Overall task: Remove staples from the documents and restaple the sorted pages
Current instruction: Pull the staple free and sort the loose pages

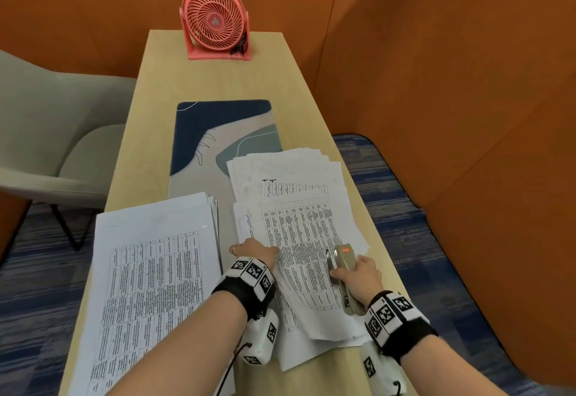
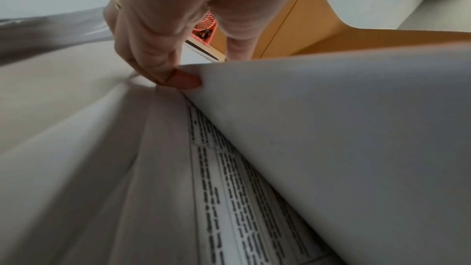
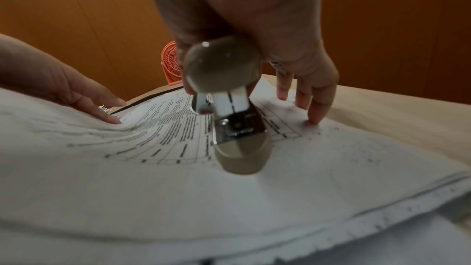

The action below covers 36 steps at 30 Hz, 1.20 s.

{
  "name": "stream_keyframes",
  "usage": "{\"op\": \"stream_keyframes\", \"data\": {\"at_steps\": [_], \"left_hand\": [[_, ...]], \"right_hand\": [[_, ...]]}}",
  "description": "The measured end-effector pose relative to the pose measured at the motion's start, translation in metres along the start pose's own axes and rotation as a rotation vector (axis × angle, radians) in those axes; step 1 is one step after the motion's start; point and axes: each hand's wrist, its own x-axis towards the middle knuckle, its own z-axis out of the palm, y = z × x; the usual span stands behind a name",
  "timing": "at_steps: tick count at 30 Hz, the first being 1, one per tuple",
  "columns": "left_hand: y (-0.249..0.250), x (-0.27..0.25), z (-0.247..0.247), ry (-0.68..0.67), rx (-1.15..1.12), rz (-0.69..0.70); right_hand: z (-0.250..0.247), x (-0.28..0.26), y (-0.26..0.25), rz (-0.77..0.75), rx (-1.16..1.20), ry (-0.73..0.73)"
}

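left hand [image 1: 254, 250]: at 6 o'clock on the light wooden counter [image 1: 156, 109], fingers flat on the left edge of the loose fanned pile of white printed table pages [image 1: 299, 224]. Left wrist view: fingertips [image 2: 184, 81] press into the sheets where a top page lifts and curls over. Grip apart, holds nothing. Gold ring on one finger.
right hand [image 1: 358, 274]: at 5 o'clock, thumb and first fingers wrapped round the beige and chrome handheld stapler [image 1: 341, 266]. Grip clamped on stapler. Right wrist view: the other fingers [image 3: 314, 116] reach down and touch the top page.
stapler: above the right side of the loose pile, red label end toward 12 o'clock. Right wrist view shows its underside [image 3: 237, 120] just over the paper; contact with the sheet cannot be told.
loose pile: right half of counter, 4 to 5 o'clock, sheets splayed, far edges fan toward 1 o'clock, near corner overhangs the counter edge.
second stack: neat stack of white printed pages [image 1: 152, 271] at 7 o'clock, just beside the left hand, apart from the loose pile.
mat: navy, beige and grey-green patterned desk mat [image 1: 218, 134] at centre, its near right part under the loose pile.
fan: coral pink round desk fan [image 1: 215, 21] upright at 12 o'clock, far end of counter.
chair: pale grey upholstered chair [image 1: 46, 134] at 9 o'clock, beside the counter.
surroundings: orange partition walls [image 1: 436, 68], blue carpet.
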Motion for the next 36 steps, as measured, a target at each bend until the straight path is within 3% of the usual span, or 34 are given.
{"op": "stream_keyframes", "data": {"at_steps": [6, 9, 13, 17, 21, 29, 31, 34, 36], "left_hand": [[-0.01, 0.006, -0.003, -0.092, -0.004, 0.044], [-0.012, 0.001, 0.001, -0.012, -0.05, 0.156], [-0.015, -0.019, 0.002, 0.142, -0.17, 0.336], [-0.026, -0.027, 0.001, 0.198, -0.303, 0.474], [-0.041, -0.024, 0.001, 0.077, -0.453, 0.477], [-0.05, -0.02, -0.005, 0.036, -0.643, 0.426], [-0.048, -0.023, -0.007, 0.134, -0.573, 0.439], [-0.039, -0.033, -0.025, 0.413, -0.466, 0.395], [-0.03, -0.042, -0.041, 0.517, -0.251, 0.458]], "right_hand": [[-0.002, -0.003, -0.001, 0.012, -0.016, -0.011], [-0.002, -0.003, -0.002, 0.024, 0.029, -0.024], [-0.01, 0.001, -0.006, 0.044, 0.276, 0.021], [-0.026, 0.007, -0.01, -0.046, 0.414, 0.057], [-0.044, -0.001, -0.027, -0.127, 0.646, -0.013], [-0.057, -0.004, -0.035, -0.18, 0.81, -0.001], [-0.059, -0.009, -0.038, -0.239, 0.806, 0.011], [-0.06, -0.018, -0.046, -0.338, 0.763, 0.007], [-0.06, -0.025, -0.052, -0.399, 0.721, -0.022]]}}
